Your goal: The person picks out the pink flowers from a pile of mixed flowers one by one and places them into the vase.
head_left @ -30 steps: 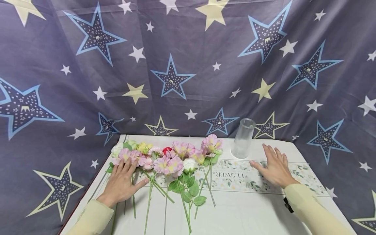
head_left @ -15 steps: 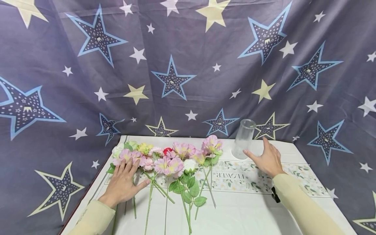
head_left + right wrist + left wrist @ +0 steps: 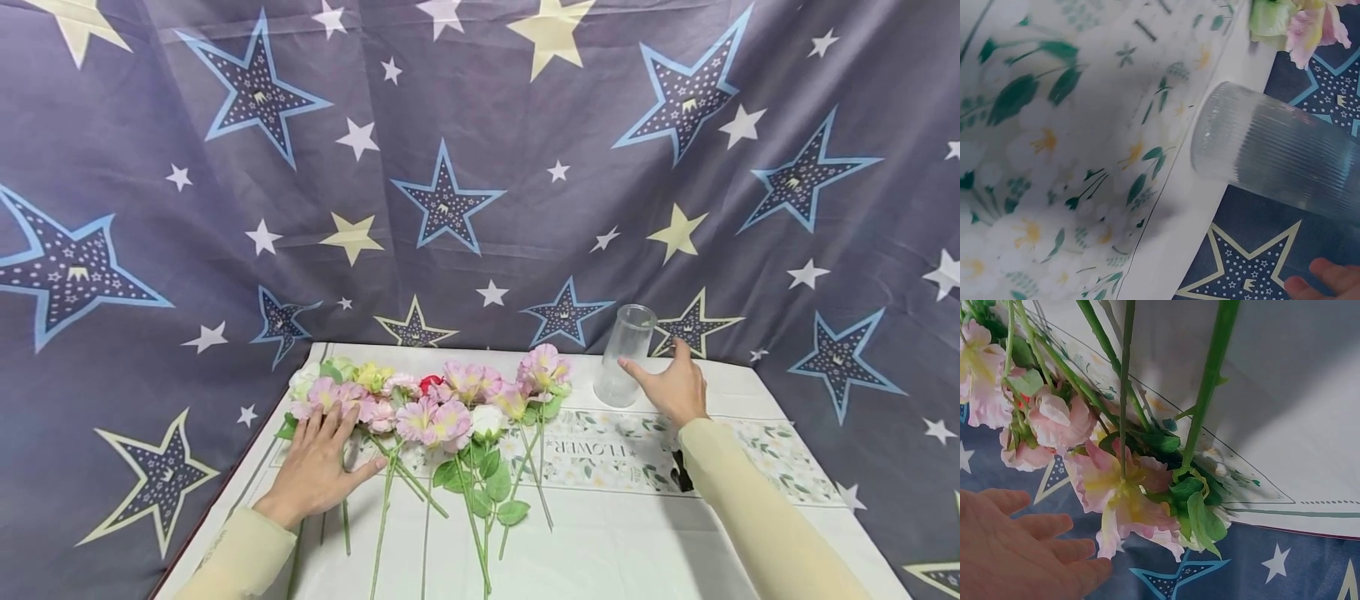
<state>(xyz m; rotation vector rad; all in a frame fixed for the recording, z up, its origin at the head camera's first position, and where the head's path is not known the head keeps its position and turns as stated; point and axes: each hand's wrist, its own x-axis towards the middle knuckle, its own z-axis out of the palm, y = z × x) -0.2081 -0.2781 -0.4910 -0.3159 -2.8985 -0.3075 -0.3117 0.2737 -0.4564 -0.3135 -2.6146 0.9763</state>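
Note:
A clear ribbed glass vase [image 3: 632, 337] stands upright near the table's back edge. My right hand [image 3: 677, 388] is beside it on the right, thumb and fingers spread. In the right wrist view its fingertips [image 3: 1332, 281] are apart from the vase [image 3: 1279, 147]. To the left lies a row of artificial flowers: pink ones [image 3: 433, 423], a white one [image 3: 487, 421], a red one [image 3: 431, 384] and yellow ones [image 3: 372, 377]. Over the leftmost pink blooms my left hand [image 3: 315, 471] stays with fingers extended. The left wrist view has it [image 3: 1019, 547] near a pink-yellow bloom [image 3: 1125, 494], gripping nothing.
Green stems [image 3: 382, 525] extend toward the front of the white table [image 3: 607, 542]. A printed floral band [image 3: 592, 450] with the word FLOWER crosses the tabletop. Behind the table hangs a dark star-patterned cloth [image 3: 495, 108].
My right hand has moved left and toward the back, up to the vase. My left hand has kept its place at the flowers. The vase and flowers have not moved.

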